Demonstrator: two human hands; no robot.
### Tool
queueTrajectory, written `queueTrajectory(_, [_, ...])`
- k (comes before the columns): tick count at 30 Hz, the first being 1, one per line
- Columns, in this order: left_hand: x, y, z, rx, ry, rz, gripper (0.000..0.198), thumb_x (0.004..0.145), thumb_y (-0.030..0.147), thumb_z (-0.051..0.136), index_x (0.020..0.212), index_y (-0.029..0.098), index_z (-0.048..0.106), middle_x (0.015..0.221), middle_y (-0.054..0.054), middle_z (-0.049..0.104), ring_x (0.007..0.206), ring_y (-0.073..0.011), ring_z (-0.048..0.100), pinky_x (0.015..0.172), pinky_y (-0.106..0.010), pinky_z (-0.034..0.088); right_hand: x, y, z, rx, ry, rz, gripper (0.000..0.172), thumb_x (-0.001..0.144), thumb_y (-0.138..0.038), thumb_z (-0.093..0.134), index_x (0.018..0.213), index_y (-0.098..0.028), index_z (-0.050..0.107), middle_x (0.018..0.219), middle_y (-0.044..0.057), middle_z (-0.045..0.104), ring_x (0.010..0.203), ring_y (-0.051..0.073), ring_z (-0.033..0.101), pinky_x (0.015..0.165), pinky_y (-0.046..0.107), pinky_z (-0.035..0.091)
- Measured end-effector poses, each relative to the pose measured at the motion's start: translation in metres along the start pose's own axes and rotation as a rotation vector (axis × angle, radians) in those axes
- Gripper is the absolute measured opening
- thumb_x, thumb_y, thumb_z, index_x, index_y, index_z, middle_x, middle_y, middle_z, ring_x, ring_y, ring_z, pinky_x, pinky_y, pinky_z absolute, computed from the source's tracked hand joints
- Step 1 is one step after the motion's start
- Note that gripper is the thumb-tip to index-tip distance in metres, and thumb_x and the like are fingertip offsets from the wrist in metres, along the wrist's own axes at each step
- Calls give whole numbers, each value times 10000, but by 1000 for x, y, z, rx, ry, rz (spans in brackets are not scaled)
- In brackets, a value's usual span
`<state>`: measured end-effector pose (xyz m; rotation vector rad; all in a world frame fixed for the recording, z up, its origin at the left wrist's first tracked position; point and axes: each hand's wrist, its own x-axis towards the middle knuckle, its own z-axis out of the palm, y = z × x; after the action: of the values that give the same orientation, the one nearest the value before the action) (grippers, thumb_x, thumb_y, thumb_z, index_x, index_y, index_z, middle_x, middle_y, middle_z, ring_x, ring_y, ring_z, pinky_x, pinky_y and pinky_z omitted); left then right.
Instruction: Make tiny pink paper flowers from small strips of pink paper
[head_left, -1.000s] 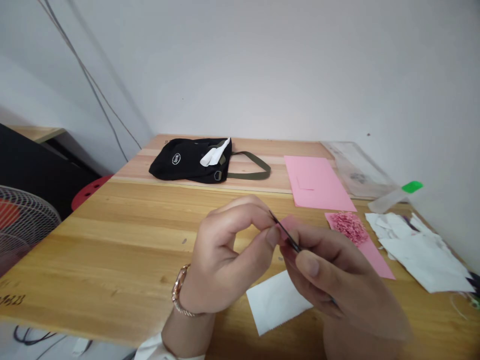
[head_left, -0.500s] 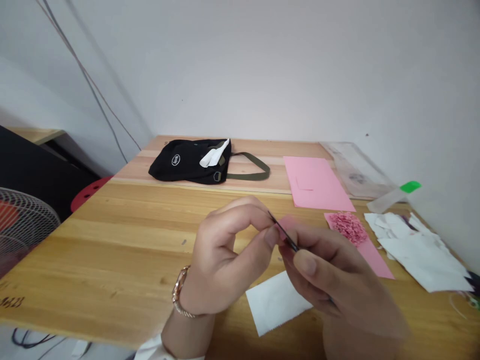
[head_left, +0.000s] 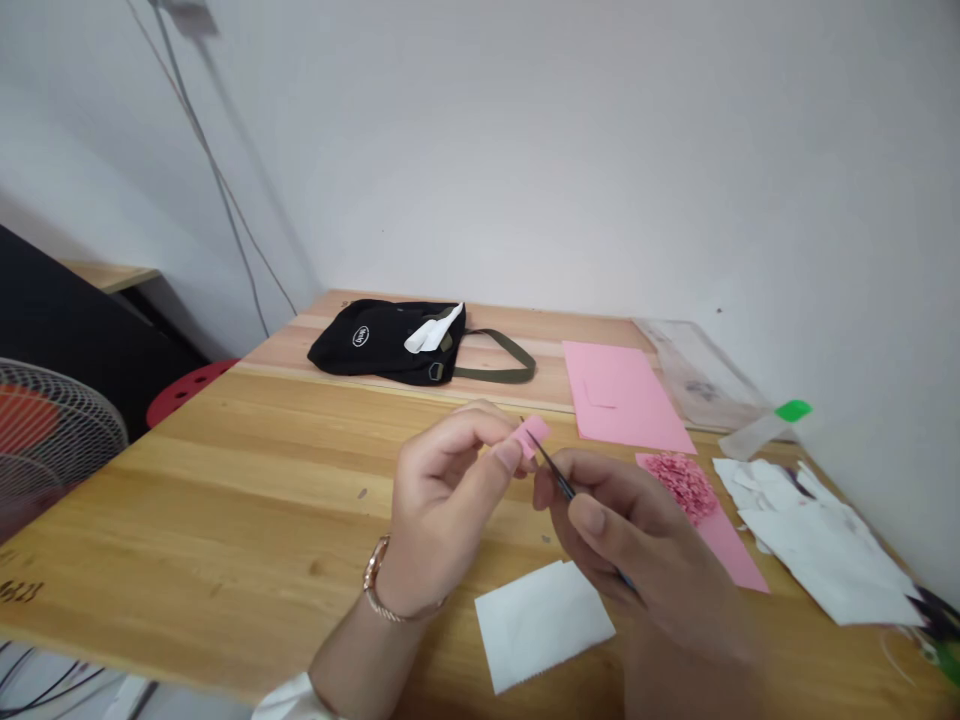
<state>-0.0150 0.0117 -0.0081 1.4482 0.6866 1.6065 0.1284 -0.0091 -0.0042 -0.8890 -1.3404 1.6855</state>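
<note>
Between the thumb and forefinger of my left hand [head_left: 442,490] is a small pink paper piece [head_left: 534,430], raised above the table. My right hand [head_left: 652,560] is closed around dark, fine-pointed tweezers [head_left: 555,474], whose tips are at the pink piece. A bit of blue shows lower down, under the right fingers. Below both hands a white paper sheet [head_left: 544,625] lies on the wooden table [head_left: 225,520]. To the right, a heap of tiny pink curled bits [head_left: 682,485] rests on a pink paper strip [head_left: 739,555].
A black bag [head_left: 401,345] with an olive strap lies toward the back. Pink sheets [head_left: 626,395] and a clear plastic sleeve [head_left: 701,370] sit at back right. Nearer are a green-tipped strip [head_left: 791,412] and crumpled white papers [head_left: 832,560]. A fan [head_left: 60,450] stands at left.
The view has shifted slightly. My hands have moved a little left and drawn apart somewhat, so the pink piece is more visible. Both grips are kept.
</note>
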Motion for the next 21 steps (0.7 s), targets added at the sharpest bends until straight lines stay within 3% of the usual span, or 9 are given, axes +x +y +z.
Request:
queueTrajectory(10, [-15, 5, 11, 10, -102, 9, 143, 789, 145, 491, 680, 162, 580, 666, -18, 542, 671, -124, 505, 636, -272, 416, -10, -6, 11, 43, 274, -238, 187, 743, -354, 558, 805, -178, 542, 398, -100, 276, 316, 34, 174, 283, 184, 96])
queueTrajectory(17, [-20, 6, 19, 116, -136, -11, 129, 787, 164, 494, 689, 159, 579, 679, -26, 548, 666, -134, 511, 648, -281, 419, -15, -11, 14, -25, 335, -196, 230, 728, -375, 576, 647, -171, 507, 378, -104, 227, 322, 26, 152, 291, 177, 85])
queueTrajectory(21, [-20, 6, 18, 183, -128, -45, 128, 794, 182, 488, 705, 159, 578, 705, -34, 550, 699, -143, 513, 661, -284, 417, -19, -14, 12, -142, 425, -274, 205, 713, -340, 598, 635, -165, 526, 385, -94, 260, 330, 24, 179, 313, 187, 96])
